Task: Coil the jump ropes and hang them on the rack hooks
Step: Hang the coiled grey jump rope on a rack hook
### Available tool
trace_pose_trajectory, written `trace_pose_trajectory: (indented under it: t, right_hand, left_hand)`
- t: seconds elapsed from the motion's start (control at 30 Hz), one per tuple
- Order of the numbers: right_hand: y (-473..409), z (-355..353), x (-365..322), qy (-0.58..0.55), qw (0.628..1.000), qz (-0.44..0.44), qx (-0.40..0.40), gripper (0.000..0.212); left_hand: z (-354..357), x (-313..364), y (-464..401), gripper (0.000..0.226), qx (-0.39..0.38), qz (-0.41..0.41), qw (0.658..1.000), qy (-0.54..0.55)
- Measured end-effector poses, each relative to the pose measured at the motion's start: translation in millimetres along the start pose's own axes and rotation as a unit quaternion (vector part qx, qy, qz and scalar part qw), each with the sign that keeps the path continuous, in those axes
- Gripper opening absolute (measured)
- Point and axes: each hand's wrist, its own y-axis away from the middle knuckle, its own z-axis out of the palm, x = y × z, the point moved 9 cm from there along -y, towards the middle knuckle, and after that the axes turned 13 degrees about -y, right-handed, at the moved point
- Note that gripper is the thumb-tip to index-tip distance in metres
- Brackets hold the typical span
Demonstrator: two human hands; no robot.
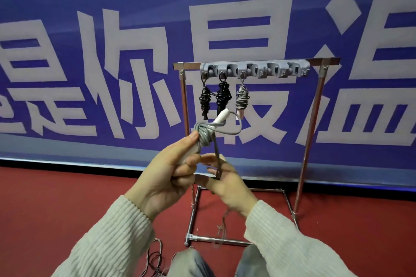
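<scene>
My left hand (pixel 166 177) grips a grey jump rope (pixel 206 134) by its white handles, with several turns of cord wound round them and one loop (pixel 234 129) sticking out to the right. A strand of the cord runs down into my right hand (pixel 227 181), which pinches it between the fingers just right of the left hand. Ahead stands a metal rack (pixel 309 119) with a grey hook strip (pixel 254 69). Three coiled ropes hang from its left hooks: two black ones (pixel 206 100) (pixel 222 96) and a grey one (pixel 242 98).
The rack's base frame (pixel 225 240) lies on the red floor (pixel 67 198) in front of my knees. More loose cord (pixel 155 258) lies on the floor at the lower left. A blue banner with large white characters (pixel 135 51) covers the wall behind.
</scene>
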Motion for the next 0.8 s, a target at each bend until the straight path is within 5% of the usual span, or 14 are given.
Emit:
trace_pose_trajectory:
  t: [0.07, 0.23, 0.33, 0.43, 0.5, 0.57, 0.67, 0.73, 0.8]
  right_hand:
    - [3, 5, 5, -0.020, 0.999, 0.030, 0.011, 0.012]
    - [33, 14, 26, -0.141, 0.982, 0.125, -0.010, 0.019]
    - [41, 4, 26, -0.004, 0.993, 0.112, -0.036, 0.024]
    - [42, 1, -7, 0.259, 0.961, 0.020, -0.100, 0.019]
    - [35, 1, -31, 0.388, 0.911, -0.013, -0.141, 0.020]
    - [22, 0, -47, 0.456, 0.871, -0.025, -0.180, 0.022]
    - [4, -14, -54, 0.338, 0.923, 0.022, -0.180, 0.011]
    - [-1, -21, -52, 0.218, 0.961, 0.052, -0.161, 0.006]
    - [1, -27, -40, 0.108, 0.982, 0.093, -0.124, 0.006]
  left_hand:
    - [-2, 3, -1, 0.016, 0.003, 0.005, 1.000, 0.028]
    - [-45, 33, -9, 0.014, 0.088, 0.104, 0.991, 0.009]
    - [-81, 30, -14, 0.024, 0.192, 0.138, 0.960, -0.153]
    - [-97, 10, -16, 0.028, 0.263, 0.143, 0.828, -0.474]
    - [-89, -19, -23, 0.032, 0.203, 0.130, 0.704, -0.668]
    - [-65, -47, -24, 0.032, 0.082, 0.139, 0.647, -0.745]
    - [-10, -64, 2, 0.016, -0.118, 0.184, 0.722, -0.657]
    - [7, -57, 17, 0.014, -0.157, 0.182, 0.817, -0.523]
    - [6, -51, 23, 0.015, -0.142, 0.176, 0.878, -0.422]
